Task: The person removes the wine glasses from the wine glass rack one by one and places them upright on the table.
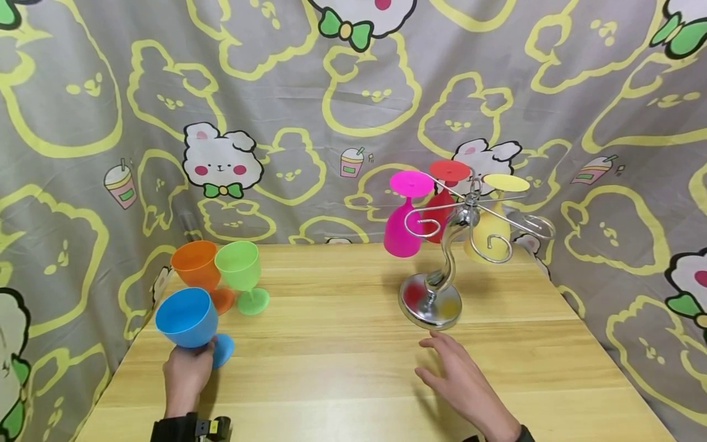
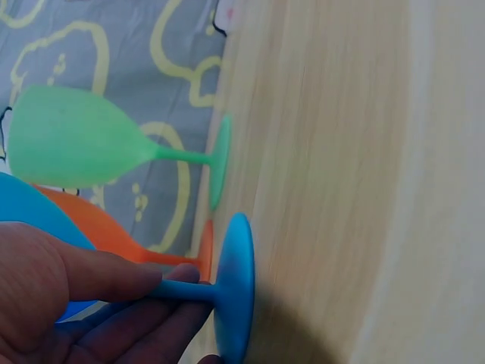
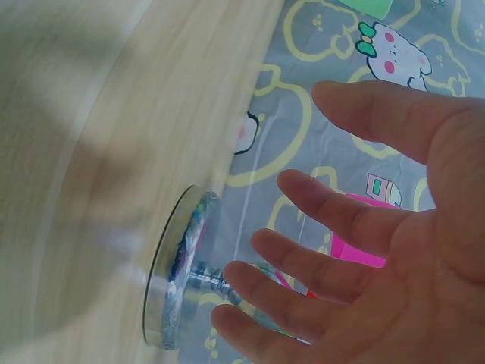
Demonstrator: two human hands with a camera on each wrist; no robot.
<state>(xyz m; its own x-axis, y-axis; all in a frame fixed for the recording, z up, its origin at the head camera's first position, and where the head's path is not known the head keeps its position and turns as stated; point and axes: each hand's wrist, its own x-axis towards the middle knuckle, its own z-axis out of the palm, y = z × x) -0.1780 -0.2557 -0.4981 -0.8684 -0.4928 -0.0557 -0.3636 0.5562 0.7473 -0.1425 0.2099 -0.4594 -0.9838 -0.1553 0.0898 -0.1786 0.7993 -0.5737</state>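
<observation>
My left hand (image 1: 188, 376) pinches the stem of a blue plastic goblet (image 1: 188, 319) between thumb and fingers. The goblet's round foot (image 2: 236, 288) is close to the tabletop; whether it touches is hard to tell. Just behind it stand an orange goblet (image 1: 194, 264) and a green goblet (image 1: 239, 265), both upright. My right hand (image 1: 464, 383) hovers with spread fingers in front of the chrome goblet rack (image 1: 450, 245) and holds nothing. Upside down on the rack hang a magenta goblet (image 1: 403, 230), a red goblet (image 1: 439, 212) and a yellow goblet (image 1: 488, 230).
A light wooden table (image 1: 331, 344) carries everything. Grey patterned curtain (image 1: 298, 98) hangs along its back and both sides. Curled wire arms (image 1: 538, 227) stick out from the rack's top on the right, and its heavy round base (image 1: 431, 307) sits on the table.
</observation>
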